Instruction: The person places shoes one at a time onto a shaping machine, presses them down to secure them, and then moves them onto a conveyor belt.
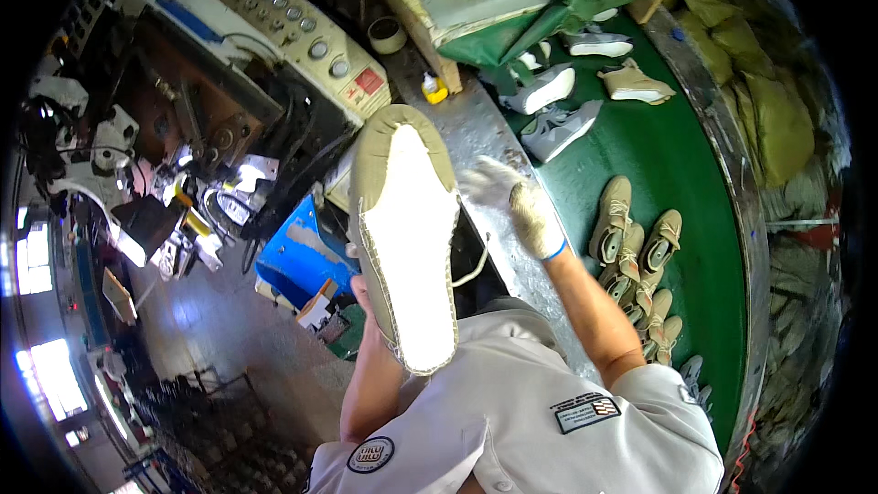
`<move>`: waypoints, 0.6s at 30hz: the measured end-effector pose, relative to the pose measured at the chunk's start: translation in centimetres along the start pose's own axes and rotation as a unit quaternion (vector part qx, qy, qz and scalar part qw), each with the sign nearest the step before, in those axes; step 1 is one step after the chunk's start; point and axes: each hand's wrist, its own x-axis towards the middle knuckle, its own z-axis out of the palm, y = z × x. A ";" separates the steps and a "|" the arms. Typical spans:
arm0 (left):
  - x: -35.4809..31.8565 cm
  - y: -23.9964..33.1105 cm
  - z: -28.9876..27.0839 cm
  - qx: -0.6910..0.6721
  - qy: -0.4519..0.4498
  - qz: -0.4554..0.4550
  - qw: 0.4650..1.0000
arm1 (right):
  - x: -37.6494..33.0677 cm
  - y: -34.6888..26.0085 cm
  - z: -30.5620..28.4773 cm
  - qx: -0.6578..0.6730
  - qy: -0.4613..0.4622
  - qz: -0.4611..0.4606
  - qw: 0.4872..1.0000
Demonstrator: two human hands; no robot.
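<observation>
A khaki shoe upper [370, 210] with a bright white underside is held up in the middle, its sole side facing me and its toe pointing away. My left hand [360, 296] grips it from behind; most of the fingers are hidden by the shoe. A pale lace hangs from the shoe's right side. To the right of the shoe is my right hand [519, 203], in a whitish work glove with a blue cuff edge. Its fingers are somewhat blurred but look stretched out, apart from the shoe and holding nothing.
A green conveyor belt [677, 311] on the right carries several khaki shoes [631, 256] and, farther off, grey shoes [560, 128]. A control panel [283, 23] with knobs and a machine stand at the far left. A blue bin [297, 252] lies beyond my left arm. A yellow-capped bottle [433, 88] stands ahead.
</observation>
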 end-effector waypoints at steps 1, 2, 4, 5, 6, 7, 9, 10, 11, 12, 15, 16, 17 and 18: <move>0.2 -0.7 1.4 0.003 -0.009 -0.024 1.000 | 0.1 -0.5 2.7 0.132 -0.032 -0.047 0.990; 0.4 -1.4 2.5 0.005 -0.016 -0.044 0.999 | 0.7 -1.7 5.7 0.195 -0.034 -0.069 0.978; 0.5 -2.1 3.0 0.053 -0.094 -0.089 0.990 | 0.7 -1.7 7.9 0.258 0.001 -0.072 0.963; 0.7 -2.5 3.2 0.062 -0.140 -0.116 0.981 | 0.3 -0.5 7.4 0.262 0.035 -0.049 0.963; 1.2 -3.1 2.2 0.034 -0.189 -0.152 0.969 | 0.2 0.4 6.0 0.218 0.073 -0.020 0.973; 1.6 -3.5 2.1 0.035 -0.190 -0.173 0.966 | -0.1 -3.4 7.3 0.208 0.061 -0.023 0.976; 2.3 -4.0 2.5 0.072 -0.169 -0.181 0.966 | -0.7 -3.6 5.7 0.168 0.124 -0.058 0.976; 2.3 -4.6 3.0 0.106 -0.144 -0.167 0.970 | -1.3 -3.5 4.6 0.156 0.148 -0.066 0.974; 2.4 -5.0 3.3 0.141 -0.119 -0.150 0.971 | -1.5 -3.5 3.3 0.145 0.171 -0.073 0.972; 4.3 -4.9 1.9 0.283 -0.072 -0.138 0.946 | -2.1 -3.7 1.5 0.131 0.201 -0.081 0.967; 6.6 -3.2 0.5 0.644 -0.018 -0.052 0.763 | -5.0 -4.9 -5.5 0.067 0.253 -0.044 0.964; 6.4 -1.8 0.0 0.680 -0.024 0.017 0.733 | -6.0 -4.7 -9.1 0.011 0.284 -0.025 0.958; 6.3 -0.3 -1.7 0.701 0.006 0.066 0.710 | -7.1 -6.0 -11.8 -0.066 0.315 0.022 0.947; 5.7 1.6 -3.3 0.762 0.024 0.123 0.636 | -7.8 -6.5 -15.3 -0.121 0.332 0.085 0.932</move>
